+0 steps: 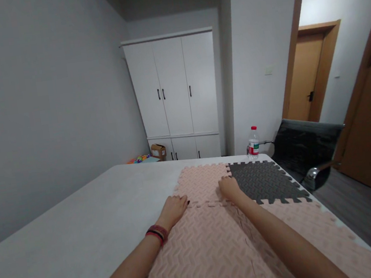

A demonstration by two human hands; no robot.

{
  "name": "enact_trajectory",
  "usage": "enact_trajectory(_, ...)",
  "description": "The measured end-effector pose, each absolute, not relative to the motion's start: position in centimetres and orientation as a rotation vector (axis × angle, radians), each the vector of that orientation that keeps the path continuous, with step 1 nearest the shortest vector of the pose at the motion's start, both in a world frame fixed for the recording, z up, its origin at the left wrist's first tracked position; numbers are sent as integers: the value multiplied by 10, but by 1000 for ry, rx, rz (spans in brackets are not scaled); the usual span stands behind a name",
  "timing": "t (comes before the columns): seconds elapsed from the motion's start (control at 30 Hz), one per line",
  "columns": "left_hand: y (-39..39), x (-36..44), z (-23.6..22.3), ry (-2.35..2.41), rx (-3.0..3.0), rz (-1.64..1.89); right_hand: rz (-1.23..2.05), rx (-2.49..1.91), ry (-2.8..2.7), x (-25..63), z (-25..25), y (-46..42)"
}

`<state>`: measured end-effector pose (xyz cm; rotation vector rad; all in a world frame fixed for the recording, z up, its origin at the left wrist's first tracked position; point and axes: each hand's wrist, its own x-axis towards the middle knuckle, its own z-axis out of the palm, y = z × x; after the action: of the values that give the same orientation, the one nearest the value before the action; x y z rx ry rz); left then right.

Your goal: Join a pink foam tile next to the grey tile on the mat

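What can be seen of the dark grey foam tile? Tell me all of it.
The dark grey foam tile is one square mat piece with a raised herringbone texture and toothed, puzzle-cut edges. It lies flat near the table's far right corner, interlocked with pink tiles on its left and near sides. The right hand rests at its near left corner. A water bottle stands just behind it.

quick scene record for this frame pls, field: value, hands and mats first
left hand: left hand, palm down, pressing the seam between the far pink interlocking foam mat tile and the near pink foam mat tile
right hand: right hand, fingers bent, on the same seam, beside the dark grey interlocking foam mat tile
wrist: red and black bracelets on the left wrist
surface: pale grey table
far edge: clear plastic water bottle with red cap, upright
right of table: black office chair
background: white wardrobe
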<state>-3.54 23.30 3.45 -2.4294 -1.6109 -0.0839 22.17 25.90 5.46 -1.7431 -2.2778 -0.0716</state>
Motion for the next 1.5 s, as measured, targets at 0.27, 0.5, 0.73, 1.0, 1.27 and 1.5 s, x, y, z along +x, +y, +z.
enact_trajectory(0.27, 238, -30, 32, -1595, -2363, -2, 160, -1538, -2382, 152, 22, 251)
enact_trajectory(0.5, 229, -19, 39, -1699, -2298, 44, 278, -1611, -2380, 148, 12, 249)
enact_trajectory(0.73, 224, -21, 56, -1727, -2294, 73, 356, -1568, -2483, 189, 42, 233)
enact_trajectory(1.0, 274, 9, 76, -1686, -2404, -211, 86, -2090, -2068, 443, 47, 210)
enact_trajectory(1.27, 341, 156, 32, -1452, -2685, -441, 50, -2193, -2013, 516, -13, 213)
enact_trajectory(1.5, 360, 186, -9, -1439, -2732, -471, 52, -2043, -2056, 528, -22, 231)
